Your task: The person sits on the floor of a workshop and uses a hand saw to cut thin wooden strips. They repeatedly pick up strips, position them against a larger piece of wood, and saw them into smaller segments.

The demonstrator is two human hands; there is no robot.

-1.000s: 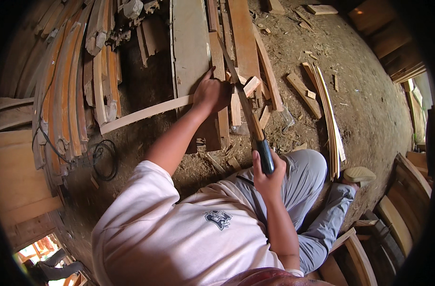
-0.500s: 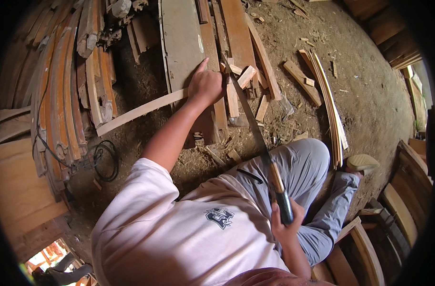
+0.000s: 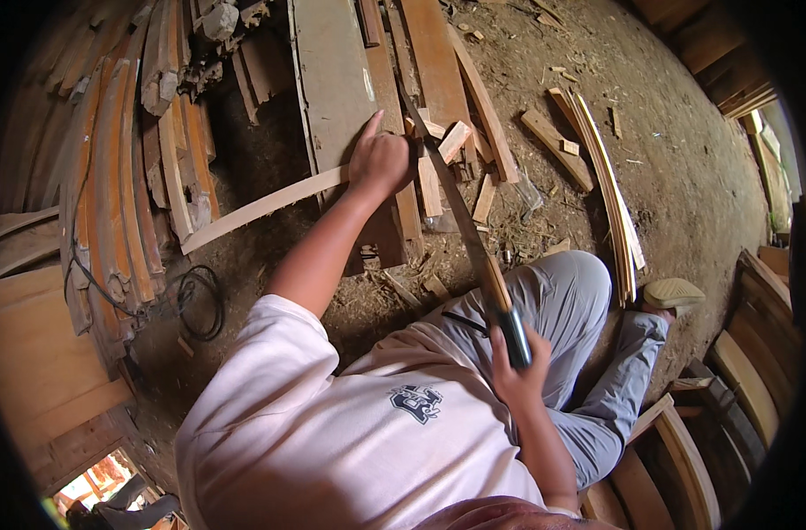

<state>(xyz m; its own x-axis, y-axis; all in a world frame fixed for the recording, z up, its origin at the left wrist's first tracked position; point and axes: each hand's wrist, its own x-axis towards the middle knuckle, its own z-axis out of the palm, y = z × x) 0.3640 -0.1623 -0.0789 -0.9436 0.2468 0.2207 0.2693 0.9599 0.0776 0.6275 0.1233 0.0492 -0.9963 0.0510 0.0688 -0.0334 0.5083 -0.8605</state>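
Observation:
In my right hand [image 3: 519, 375] is the dark grip of a handsaw [image 3: 457, 205], whose long blade slants up and leftward. Its blade crosses beside the end of a thin curved wooden strip [image 3: 266, 208]. My left hand [image 3: 382, 164] is closed over that strip near this end, with the index finger stretched forward along a grey-brown plank [image 3: 336, 79]. The strip's other end reaches left toward the stacked boards. My left fingers hide the strip's end, so the exact contact with the blade cannot be made out.
Short wood offcuts [image 3: 456, 141] lie just right of the blade. Several long thin strips [image 3: 604, 190] rest on the dirt floor [image 3: 685, 199] by my knee. Curved boards [image 3: 111, 177] are stacked at left, near a coiled black cable [image 3: 200, 305]. More curved timber [image 3: 685, 459] sits lower right.
My right hand has pushed the saw forward, away from my body and slightly left. The left hand stays on the strip in nearly the same place.

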